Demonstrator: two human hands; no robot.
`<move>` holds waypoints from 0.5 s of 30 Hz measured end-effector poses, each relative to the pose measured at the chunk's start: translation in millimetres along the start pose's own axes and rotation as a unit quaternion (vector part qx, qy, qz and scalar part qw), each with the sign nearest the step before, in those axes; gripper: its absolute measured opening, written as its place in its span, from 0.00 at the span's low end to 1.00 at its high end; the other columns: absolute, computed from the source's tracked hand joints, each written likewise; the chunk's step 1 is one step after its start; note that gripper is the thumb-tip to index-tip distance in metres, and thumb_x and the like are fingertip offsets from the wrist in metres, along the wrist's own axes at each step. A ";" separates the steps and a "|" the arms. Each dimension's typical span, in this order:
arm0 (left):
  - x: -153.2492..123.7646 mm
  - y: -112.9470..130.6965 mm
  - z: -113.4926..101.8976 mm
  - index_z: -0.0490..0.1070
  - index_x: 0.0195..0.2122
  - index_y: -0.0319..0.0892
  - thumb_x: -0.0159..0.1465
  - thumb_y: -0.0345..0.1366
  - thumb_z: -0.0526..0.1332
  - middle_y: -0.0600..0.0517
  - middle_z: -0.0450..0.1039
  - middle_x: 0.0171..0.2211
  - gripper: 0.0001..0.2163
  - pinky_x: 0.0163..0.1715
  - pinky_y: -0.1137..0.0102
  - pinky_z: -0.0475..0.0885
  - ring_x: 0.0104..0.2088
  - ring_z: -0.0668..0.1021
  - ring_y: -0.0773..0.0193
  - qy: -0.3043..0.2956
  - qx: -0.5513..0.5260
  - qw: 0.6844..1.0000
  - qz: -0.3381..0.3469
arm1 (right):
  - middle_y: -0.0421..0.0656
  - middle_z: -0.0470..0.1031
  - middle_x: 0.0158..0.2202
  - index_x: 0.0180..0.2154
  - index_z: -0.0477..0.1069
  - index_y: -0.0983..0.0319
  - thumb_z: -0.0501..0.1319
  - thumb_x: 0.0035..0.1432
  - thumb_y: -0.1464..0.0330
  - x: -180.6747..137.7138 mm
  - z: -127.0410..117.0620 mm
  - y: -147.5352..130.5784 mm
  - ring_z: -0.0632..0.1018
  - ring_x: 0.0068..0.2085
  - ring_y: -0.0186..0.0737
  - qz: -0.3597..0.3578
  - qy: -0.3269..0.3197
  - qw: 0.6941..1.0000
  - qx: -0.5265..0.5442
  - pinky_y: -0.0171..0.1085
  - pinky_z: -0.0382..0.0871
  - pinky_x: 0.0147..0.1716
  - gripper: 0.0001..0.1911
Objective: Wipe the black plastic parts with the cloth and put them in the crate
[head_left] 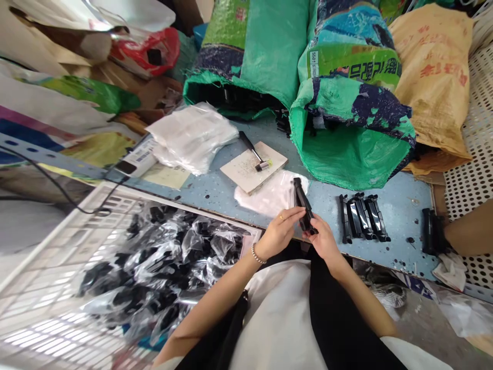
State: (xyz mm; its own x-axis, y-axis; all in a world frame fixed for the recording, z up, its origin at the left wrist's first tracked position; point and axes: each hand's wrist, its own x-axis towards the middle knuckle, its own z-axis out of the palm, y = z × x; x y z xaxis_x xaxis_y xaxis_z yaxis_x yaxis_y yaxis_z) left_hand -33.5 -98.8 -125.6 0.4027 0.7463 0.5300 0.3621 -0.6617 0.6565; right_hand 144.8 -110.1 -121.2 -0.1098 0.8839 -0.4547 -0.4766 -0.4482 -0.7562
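Both my hands meet at the near edge of the blue table (215,190), closed on one long black plastic part (301,203) that points away from me. My left hand (279,231), with a ring and a bead bracelet, pinches its lower end from the left. My right hand (322,239) grips the same end from the right. A thin clear plastic bag (269,195) lies on the table just behind the part. To the right lies a row of several similar black parts (362,217).
A white crate (57,267) of bagged black parts stands at my left. Green woven sacks (346,118) and a tan sack (435,77) fill the table's back. A pile of clear bags (192,134), a small hammer (254,152) on a board and another person's arm (468,231) are nearby.
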 end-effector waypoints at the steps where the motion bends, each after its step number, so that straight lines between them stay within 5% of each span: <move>1: -2.2 -3.5 -0.5 0.71 0.57 0.43 0.68 0.21 0.50 0.41 0.70 0.58 0.21 0.53 0.59 0.79 0.52 0.79 0.59 0.021 0.014 0.999 -0.022 | 0.41 0.77 0.36 0.42 0.74 0.59 0.67 0.53 0.60 -5.8 3.8 1.8 0.74 0.32 0.36 -0.029 0.013 0.999 -0.009 0.33 0.72 0.28 0.15; 4: -4.5 -18.4 -2.9 0.73 0.52 0.41 0.65 0.19 0.50 0.39 0.66 0.60 0.20 0.54 0.55 0.77 0.53 0.78 0.56 0.069 0.095 0.989 -0.090 | 0.42 0.78 0.35 0.43 0.75 0.59 0.65 0.56 0.58 -18.5 8.9 5.1 0.72 0.29 0.36 -0.042 0.017 0.999 0.000 0.36 0.73 0.30 0.16; 8: 3.3 -34.5 -7.6 0.61 0.67 0.41 0.62 0.18 0.49 0.37 0.64 0.64 0.32 0.63 0.50 0.71 0.65 0.69 0.49 0.069 0.162 0.977 -0.123 | 0.43 0.78 0.31 0.39 0.75 0.60 0.64 0.54 0.58 -24.3 -0.6 2.0 0.69 0.26 0.36 0.012 -0.006 0.999 0.035 0.37 0.70 0.27 0.15; 11: 12.6 -40.2 -12.0 0.57 0.70 0.42 0.61 0.18 0.50 0.37 0.62 0.66 0.34 0.64 0.52 0.71 0.67 0.68 0.50 0.058 0.151 0.980 -0.118 | 0.43 0.76 0.28 0.36 0.75 0.62 0.62 0.54 0.56 -30.2 -12.9 -4.8 0.63 0.23 0.33 0.070 -0.059 0.994 0.058 0.35 0.66 0.24 0.16; 15: 21.0 -39.0 -13.1 0.52 0.72 0.43 0.60 0.18 0.51 0.36 0.59 0.68 0.37 0.60 0.55 0.74 0.67 0.68 0.49 0.036 0.131 0.985 -0.110 | 0.42 0.72 0.28 0.44 0.76 0.65 0.58 0.56 0.52 -37.6 -23.3 -13.7 0.54 0.22 0.31 0.171 -0.144 0.971 0.083 0.31 0.57 0.19 0.25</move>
State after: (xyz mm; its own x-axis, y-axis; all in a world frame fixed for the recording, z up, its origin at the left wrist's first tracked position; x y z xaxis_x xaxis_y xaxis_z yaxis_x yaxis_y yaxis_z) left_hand -50.2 -56.4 -133.1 0.2339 0.8703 0.4333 0.6416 -0.4731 0.6038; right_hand 175.8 -140.4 -104.7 -0.5143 0.6984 -0.4978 -0.5006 -0.7157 -0.4870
